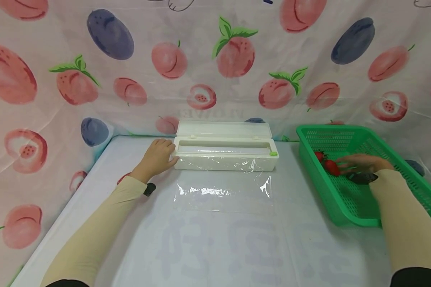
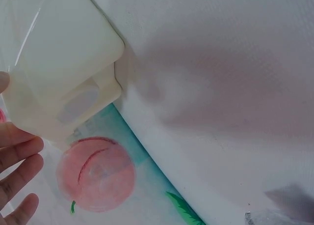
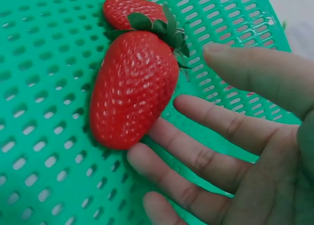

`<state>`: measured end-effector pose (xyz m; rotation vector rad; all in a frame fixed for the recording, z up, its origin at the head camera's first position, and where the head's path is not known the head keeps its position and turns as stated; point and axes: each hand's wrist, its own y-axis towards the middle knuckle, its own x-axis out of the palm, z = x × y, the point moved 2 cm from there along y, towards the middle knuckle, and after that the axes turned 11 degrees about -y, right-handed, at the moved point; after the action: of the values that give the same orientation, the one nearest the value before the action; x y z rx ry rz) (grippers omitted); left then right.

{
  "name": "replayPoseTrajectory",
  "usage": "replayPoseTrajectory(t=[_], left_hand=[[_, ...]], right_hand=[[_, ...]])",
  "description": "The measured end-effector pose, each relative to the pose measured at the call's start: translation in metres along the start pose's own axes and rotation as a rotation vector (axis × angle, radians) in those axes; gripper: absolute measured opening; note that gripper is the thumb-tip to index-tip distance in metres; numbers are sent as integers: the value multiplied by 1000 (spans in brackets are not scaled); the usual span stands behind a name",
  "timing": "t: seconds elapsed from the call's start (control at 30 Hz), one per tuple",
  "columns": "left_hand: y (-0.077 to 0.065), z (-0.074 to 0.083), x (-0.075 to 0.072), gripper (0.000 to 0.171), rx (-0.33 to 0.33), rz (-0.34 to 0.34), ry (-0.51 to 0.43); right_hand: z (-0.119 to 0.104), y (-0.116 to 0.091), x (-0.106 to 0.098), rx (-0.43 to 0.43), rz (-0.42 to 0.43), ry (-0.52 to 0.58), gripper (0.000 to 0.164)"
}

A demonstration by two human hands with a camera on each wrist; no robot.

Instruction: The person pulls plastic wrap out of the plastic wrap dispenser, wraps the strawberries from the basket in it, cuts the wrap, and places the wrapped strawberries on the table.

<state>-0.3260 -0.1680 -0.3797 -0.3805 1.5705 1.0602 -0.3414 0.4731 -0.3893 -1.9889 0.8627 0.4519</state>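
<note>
A white cling film dispenser (image 1: 226,162) stands with its lid (image 1: 224,129) raised. From its front, a sheet of clear film (image 1: 222,193) lies spread over the table. My left hand (image 1: 158,156) holds the dispenser's left end between thumb and fingers; the left wrist view shows the fingers (image 2: 22,154) at the box's corner. Over in the green basket (image 1: 344,215), my right hand (image 1: 362,161) reaches with spread fingers beside a red strawberry (image 3: 135,90). Fingertips meet or nearly meet its lower side, and the thumb stays apart. A second strawberry (image 3: 130,11) lies just behind it.
A white cloth covers the table (image 1: 215,247). Fruit-patterned fabric (image 1: 201,59) hangs behind and at the left. The basket's raised rim (image 1: 317,191) surrounds the strawberries at the right. A small green piece (image 1: 273,153) sits at the dispenser's right front edge.
</note>
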Motion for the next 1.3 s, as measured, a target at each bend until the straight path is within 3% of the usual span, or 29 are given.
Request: replayPoseTrajectory(t=[0.63, 1.13, 1.3], left_hand=[[0, 0, -1, 32, 14, 15, 24], [1, -1, 2, 29, -4, -6, 9], [1, -1, 2, 29, -4, -7, 13]], right_hand=[[-18, 13, 16, 1, 15, 49, 55], [-30, 23, 21, -44, -73, 82, 60], [-30, 25, 21, -95, -127, 115, 51]])
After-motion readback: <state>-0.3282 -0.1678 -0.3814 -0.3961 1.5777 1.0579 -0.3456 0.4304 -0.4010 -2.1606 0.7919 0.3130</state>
